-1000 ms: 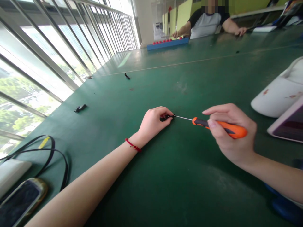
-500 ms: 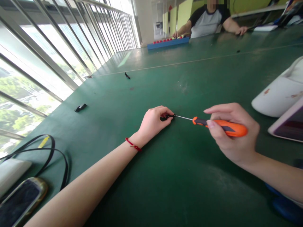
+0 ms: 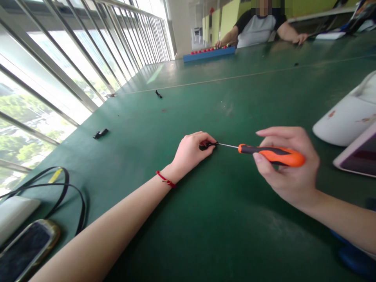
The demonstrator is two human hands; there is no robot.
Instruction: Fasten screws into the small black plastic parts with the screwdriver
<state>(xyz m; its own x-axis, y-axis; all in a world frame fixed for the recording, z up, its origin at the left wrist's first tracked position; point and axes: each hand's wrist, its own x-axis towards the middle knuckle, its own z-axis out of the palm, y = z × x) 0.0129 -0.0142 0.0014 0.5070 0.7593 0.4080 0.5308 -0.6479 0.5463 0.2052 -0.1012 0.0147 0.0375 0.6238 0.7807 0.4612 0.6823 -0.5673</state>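
My left hand (image 3: 192,150), with a red cord at the wrist, pinches a small black part (image 3: 209,145) just above the green table (image 3: 188,219). The part is mostly hidden by the fingers. From the right, my right hand (image 3: 293,168) holds an orange and black screwdriver (image 3: 282,156) by its handle, with the index finger raised off it. The screwdriver's thin metal shaft lies nearly level, and its tip meets the black part at my left fingertips.
Small black pieces lie at the left (image 3: 100,134) and farther back (image 3: 158,94). A phone (image 3: 26,246) and black cable (image 3: 84,203) are at the lower left. A white container (image 3: 346,113) stands right. Across the table, a person (image 3: 255,29) sits by a blue rack (image 3: 208,55).
The screwdriver's handle has turned a little in my right hand, and the right thumb and fingers have shifted slightly. My left hand holds its place.
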